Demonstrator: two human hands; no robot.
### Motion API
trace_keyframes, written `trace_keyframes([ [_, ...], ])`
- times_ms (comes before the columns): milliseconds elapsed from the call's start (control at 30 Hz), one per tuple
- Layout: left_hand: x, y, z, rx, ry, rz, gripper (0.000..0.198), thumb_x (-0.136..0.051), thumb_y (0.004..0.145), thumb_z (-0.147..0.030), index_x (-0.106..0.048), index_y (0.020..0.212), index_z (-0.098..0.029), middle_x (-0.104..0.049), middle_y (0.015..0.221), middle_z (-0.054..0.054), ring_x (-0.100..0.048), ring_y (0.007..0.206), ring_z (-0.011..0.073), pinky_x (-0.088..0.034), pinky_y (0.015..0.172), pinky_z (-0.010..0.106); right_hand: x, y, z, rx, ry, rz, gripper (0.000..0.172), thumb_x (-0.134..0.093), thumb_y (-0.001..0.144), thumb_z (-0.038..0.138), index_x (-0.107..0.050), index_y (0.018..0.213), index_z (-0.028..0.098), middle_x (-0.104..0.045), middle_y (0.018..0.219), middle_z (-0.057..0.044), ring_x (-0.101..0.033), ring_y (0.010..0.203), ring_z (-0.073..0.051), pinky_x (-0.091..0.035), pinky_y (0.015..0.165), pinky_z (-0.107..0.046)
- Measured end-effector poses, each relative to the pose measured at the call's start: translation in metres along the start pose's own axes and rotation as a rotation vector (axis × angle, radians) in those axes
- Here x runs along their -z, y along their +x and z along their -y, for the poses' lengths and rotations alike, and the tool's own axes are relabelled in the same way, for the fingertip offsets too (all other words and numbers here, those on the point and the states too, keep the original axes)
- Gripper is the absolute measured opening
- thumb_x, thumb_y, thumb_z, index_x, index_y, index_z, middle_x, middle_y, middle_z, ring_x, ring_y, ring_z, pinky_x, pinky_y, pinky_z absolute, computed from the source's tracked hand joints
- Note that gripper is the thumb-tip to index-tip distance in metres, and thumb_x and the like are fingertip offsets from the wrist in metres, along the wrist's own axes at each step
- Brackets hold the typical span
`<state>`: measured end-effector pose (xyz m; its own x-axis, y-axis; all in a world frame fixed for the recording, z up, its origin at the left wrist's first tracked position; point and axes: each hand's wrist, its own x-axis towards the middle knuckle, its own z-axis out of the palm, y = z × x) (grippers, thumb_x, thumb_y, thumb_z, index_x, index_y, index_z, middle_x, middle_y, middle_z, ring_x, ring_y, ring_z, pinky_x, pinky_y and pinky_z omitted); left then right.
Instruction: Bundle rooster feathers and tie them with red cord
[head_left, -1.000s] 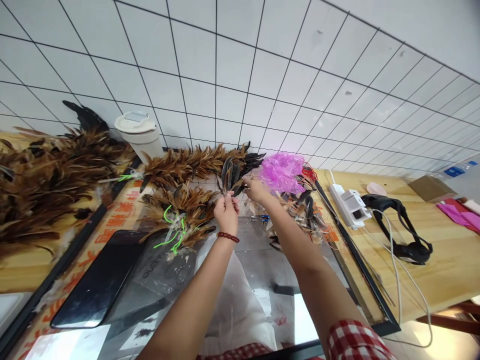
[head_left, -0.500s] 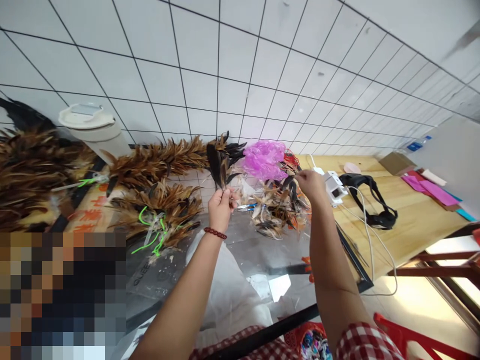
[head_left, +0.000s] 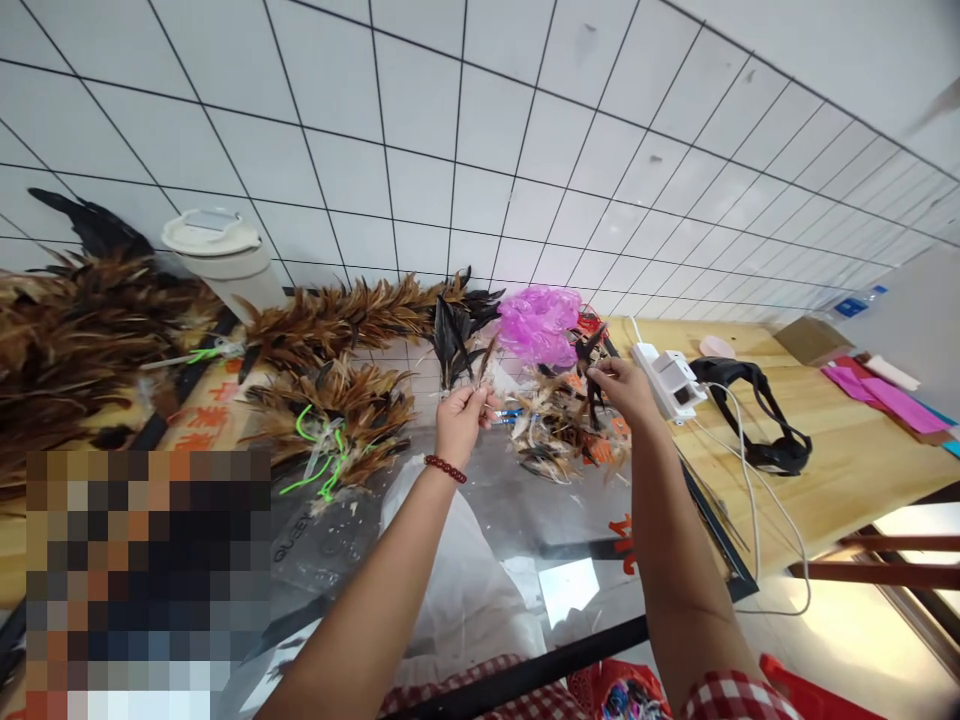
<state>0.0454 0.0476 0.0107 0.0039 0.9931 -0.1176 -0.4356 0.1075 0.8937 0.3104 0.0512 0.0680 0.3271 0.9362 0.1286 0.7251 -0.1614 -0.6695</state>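
Observation:
My left hand [head_left: 460, 421] is closed round the stems of a small bunch of dark feathers [head_left: 454, 344], held upright over the glass-topped table [head_left: 517, 520]. A red bead bracelet sits on that wrist. My right hand [head_left: 624, 388] pinches a single dark feather [head_left: 589, 355] just above a loose pile of feathers [head_left: 551, 435]. Between the two hands lies a pair of blue-handled scissors [head_left: 510, 413].
Long strings of brown feathers [head_left: 341, 322] lie along the tiled wall, with a bundle tied in green cord [head_left: 330, 420]. A white lidded cup [head_left: 225, 262], a pink plastic bag [head_left: 538, 325], a white power strip [head_left: 664, 375] and a black strap [head_left: 757, 415] are nearby.
My left hand has shifted slightly right with its bunch. My right hand has dropped a little toward the loose pile and now shows a dark feather in its pinch.

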Motion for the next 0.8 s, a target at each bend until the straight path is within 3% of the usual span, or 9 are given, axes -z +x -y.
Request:
trace_keyframes([
  [133, 0.0, -0.001, -0.004, 0.017, -0.019, -0.012, 0.03, -0.07, 0.071, -0.039, -0.066, 0.079, -0.011, -0.067, 0.065, 0.005, -0.056, 0.047, 0.0092, -0.039, 0.043, 0.02, 0.016, -0.009, 0.021, 0.042, 0.314, 0.022, 0.029, -0.067, 0.066, 0.044, -0.064, 0.075, 0.016, -0.056, 0.062, 0.001, -0.047, 0.056, -0.011, -0.035, 0.053, -0.024],
  [233, 0.001, -0.002, -0.007, 0.041, -0.042, 0.002, 0.031, -0.071, 0.071, -0.04, -0.065, 0.079, -0.01, -0.066, 0.064, 0.005, -0.057, 0.049, 0.01, -0.041, 0.044, 0.02, 0.013, -0.014, 0.039, 0.025, 0.526, 0.044, 0.028, -0.072, 0.062, 0.041, -0.059, 0.072, 0.018, -0.053, 0.056, 0.004, -0.044, 0.05, -0.009, -0.033, 0.048, -0.022],
  [367, 0.001, -0.004, -0.008, 0.063, -0.066, 0.016, 0.032, -0.071, 0.071, -0.041, -0.064, 0.078, -0.01, -0.065, 0.061, 0.004, -0.057, 0.049, 0.0102, -0.041, 0.045, 0.02, -0.01, -0.018, 0.059, -0.023, 0.689, 0.185, 0.03, -0.074, 0.062, 0.04, -0.053, 0.069, 0.02, -0.055, 0.052, 0.003, -0.049, 0.047, -0.009, -0.036, 0.046, -0.021],
  [567, 0.0, -0.004, -0.007, 0.054, -0.076, 0.008, 0.029, -0.071, 0.071, -0.037, -0.064, 0.076, -0.009, -0.068, 0.066, 0.005, -0.06, 0.054, 0.0102, -0.047, 0.05, 0.021, -0.047, -0.022, 0.069, -0.029, 0.782, 0.233, 0.026, -0.071, 0.066, 0.039, -0.053, 0.073, 0.02, -0.058, 0.056, 0.002, -0.056, 0.053, -0.013, -0.044, 0.053, -0.024],
  [633, 0.0, -0.004, -0.008, 0.025, -0.085, 0.002, 0.028, -0.072, 0.071, -0.036, -0.065, 0.075, -0.009, -0.068, 0.067, 0.005, -0.06, 0.054, 0.0097, -0.047, 0.051, 0.021, -0.052, -0.024, 0.07, 0.036, 0.756, 0.252, 0.021, -0.066, 0.07, 0.037, -0.053, 0.073, 0.02, -0.057, 0.057, 0.002, -0.054, 0.052, -0.013, -0.045, 0.054, -0.026],
  [700, 0.0, -0.005, -0.009, 0.041, -0.106, 0.041, 0.027, -0.072, 0.072, -0.035, -0.065, 0.077, -0.009, -0.068, 0.066, 0.005, -0.061, 0.053, 0.0102, -0.047, 0.05, 0.021, -0.054, -0.029, 0.071, 0.197, 0.645, 0.189, 0.015, -0.062, 0.075, 0.034, -0.055, 0.075, 0.02, -0.06, 0.067, -0.001, -0.056, 0.058, -0.014, -0.047, 0.058, -0.028],
  [800, 0.001, -0.007, -0.012, 0.175, -0.147, 0.148, 0.026, -0.07, 0.075, -0.033, -0.065, 0.079, -0.008, -0.069, 0.066, 0.007, -0.062, 0.052, 0.0113, -0.049, 0.049, 0.021, -0.055, -0.037, 0.073, 0.545, 0.324, 0.012, 0.008, -0.058, 0.079, 0.026, -0.062, 0.081, 0.02, -0.063, 0.102, -0.009, -0.061, 0.084, -0.018, -0.049, 0.072, -0.032],
])
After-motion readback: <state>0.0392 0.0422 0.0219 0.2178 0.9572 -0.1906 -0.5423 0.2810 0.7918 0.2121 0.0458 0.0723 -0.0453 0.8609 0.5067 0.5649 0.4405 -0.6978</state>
